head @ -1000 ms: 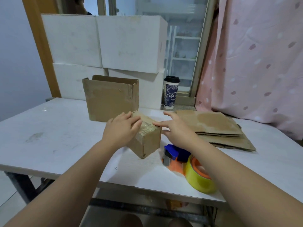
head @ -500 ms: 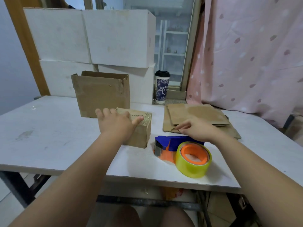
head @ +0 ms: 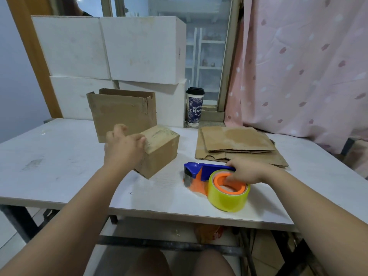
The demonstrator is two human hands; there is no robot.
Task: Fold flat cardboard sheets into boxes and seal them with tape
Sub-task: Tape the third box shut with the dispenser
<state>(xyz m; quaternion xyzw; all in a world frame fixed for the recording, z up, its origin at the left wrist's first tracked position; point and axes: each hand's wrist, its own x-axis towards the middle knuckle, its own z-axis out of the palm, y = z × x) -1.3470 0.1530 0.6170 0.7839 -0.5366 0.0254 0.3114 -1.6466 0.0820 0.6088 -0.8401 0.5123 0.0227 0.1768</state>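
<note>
- Two bare hands were busy over the white table [head: 49,156], one on each of the things that mattered.
- The left hand [head: 124,148] gripped the small box [head: 161,150], its fingers curled over the box's upper left edge.
- That box, brown and closed up, stood near the middle of the table with a corner turned toward the person (the picture was smeared there, so I could not tell whether it sat flat).
- The right hand [head: 247,172] clasped the tape dispenser [head: 201,170], fingers wrapped about its blue handle.
- The dispenser lay on the table to the right of the small box and apart from it, with its metal blade end toward the box.
- Its yellow tape roll [head: 229,194], on an orange core, faced the table's front edge.
- Several flat cardboard sheets [head: 237,144] lay stacked just beyond the right hand.
- An open box [head: 123,112] stood upright right behind the small one.
- White boxes [head: 139,48] were stacked at the back, a lidded paper cup [head: 195,108] stood beside them by the window, and a pink curtain [head: 308,66] hung to the right.
</note>
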